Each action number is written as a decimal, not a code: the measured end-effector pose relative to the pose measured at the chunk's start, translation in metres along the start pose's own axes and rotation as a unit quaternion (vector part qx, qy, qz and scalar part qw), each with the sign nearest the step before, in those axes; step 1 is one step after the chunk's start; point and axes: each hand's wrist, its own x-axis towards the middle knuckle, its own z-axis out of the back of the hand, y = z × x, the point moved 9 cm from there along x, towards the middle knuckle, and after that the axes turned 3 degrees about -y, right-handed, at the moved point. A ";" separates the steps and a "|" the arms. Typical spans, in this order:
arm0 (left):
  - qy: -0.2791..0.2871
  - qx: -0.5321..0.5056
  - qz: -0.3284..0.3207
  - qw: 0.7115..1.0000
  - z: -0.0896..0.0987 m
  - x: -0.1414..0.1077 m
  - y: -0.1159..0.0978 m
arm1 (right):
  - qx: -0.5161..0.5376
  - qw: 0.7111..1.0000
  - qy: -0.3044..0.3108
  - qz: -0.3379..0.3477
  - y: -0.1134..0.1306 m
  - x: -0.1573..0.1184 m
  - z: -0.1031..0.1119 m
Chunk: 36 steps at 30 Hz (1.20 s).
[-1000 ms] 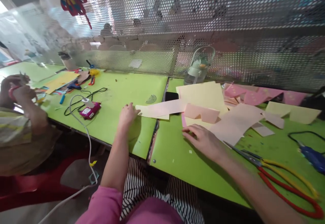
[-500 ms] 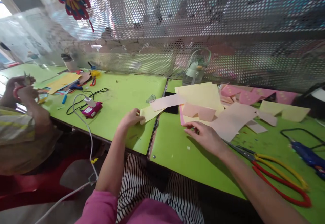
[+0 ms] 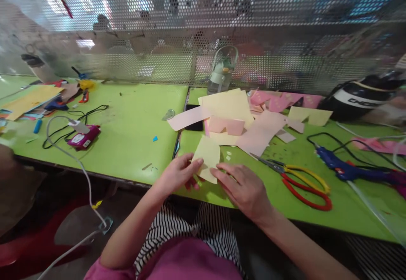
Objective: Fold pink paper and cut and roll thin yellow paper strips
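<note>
A pale yellow paper piece (image 3: pixel 207 157) is held over the front of the green table. My left hand (image 3: pixel 181 173) pinches its left edge, thumb on top. At its lower right edge, my right hand (image 3: pixel 242 187) is closed on the paper with bent fingers. Behind the hands lie a pink strip (image 3: pixel 187 118), a larger yellow sheet (image 3: pixel 230 104) and a pink sheet (image 3: pixel 261 132). Scissors (image 3: pixel 282 170) with red and yellow handles rest to the right of my right hand.
A blue glue gun (image 3: pixel 341 166) with its cord lies at the right, near a black bag-like object (image 3: pixel 355 98). A green bottle (image 3: pixel 220 75) stands behind the papers. A magenta box (image 3: pixel 84 137) with cables is at the left.
The yellow paper has come from the left to in front of me, turned more upright. My right hand has moved onto it. The view has shifted right.
</note>
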 end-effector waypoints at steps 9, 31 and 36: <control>-0.004 0.374 -0.317 0.871 -0.032 -0.042 -0.010 | 0.095 0.994 0.029 -0.034 -0.011 -0.058 -0.001; -0.154 0.411 -0.372 0.818 -0.048 -0.056 -0.015 | 0.161 0.975 0.049 -0.146 -0.031 -0.071 -0.008; -0.158 0.415 -0.369 0.817 -0.050 -0.055 -0.013 | 0.159 0.975 0.059 -0.144 -0.029 -0.072 -0.008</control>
